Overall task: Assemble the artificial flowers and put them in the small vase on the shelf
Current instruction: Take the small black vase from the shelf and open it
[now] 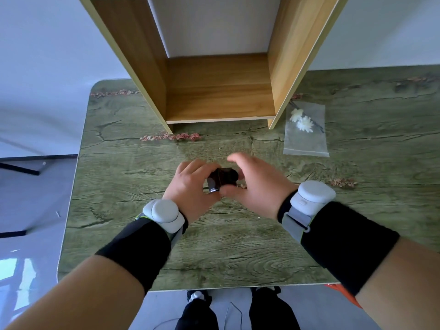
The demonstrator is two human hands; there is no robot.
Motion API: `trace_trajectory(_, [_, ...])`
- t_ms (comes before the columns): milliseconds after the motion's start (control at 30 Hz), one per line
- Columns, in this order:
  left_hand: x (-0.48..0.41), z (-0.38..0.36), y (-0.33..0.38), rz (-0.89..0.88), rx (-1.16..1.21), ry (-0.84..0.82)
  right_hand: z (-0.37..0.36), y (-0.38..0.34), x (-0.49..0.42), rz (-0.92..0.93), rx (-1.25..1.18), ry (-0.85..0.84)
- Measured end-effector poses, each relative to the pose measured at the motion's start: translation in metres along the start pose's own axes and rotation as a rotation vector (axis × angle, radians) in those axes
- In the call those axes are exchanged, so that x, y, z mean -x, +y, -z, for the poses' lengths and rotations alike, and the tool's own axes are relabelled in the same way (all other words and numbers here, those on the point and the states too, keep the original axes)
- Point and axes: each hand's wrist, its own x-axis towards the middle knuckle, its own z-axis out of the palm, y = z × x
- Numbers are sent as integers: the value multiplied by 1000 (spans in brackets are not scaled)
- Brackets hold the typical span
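Observation:
A small dark vase (221, 178) lies tilted between my two hands above the middle of the green table (238, 253). My left hand (190, 186) wraps its fingers around the vase's left side. My right hand (257, 184) touches its right side with thumb below and fingers spread above. White artificial flowers (302, 121) lie inside a clear plastic bag (306, 144) on the table to the right of the wooden shelf (219, 101). The shelf's lower compartment stands open toward me with nothing in it.
The shelf's side panels (133, 67) rise on both sides at the table's back. The table's rounded left edge (78, 163) drops to a grey floor. My legs (238, 310) show below the near edge. An orange object (345, 294) peeks out at the lower right.

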Motion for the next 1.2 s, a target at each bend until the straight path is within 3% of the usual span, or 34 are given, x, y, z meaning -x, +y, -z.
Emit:
trace_trajectory(200, [-1,-6,0,9,6,-13,-6,2,-2,-21,-23,-11])
trace_trajectory(567, [-5,-17,-8,117,7,-82,-15,43,-6,-85,-87,155])
trace_trajectory(933, [-9,-33,-21,162,38,-125,-54,88,-18,-197,121,209])
trace_trajectory(1100, [-10,-33,-21,137,22,-122,-49,85,-17,-163,144,230])
trace_trajectory(1200, [-11,-31,-19,118,9,-116,-39,65,-18,-47,49,228])
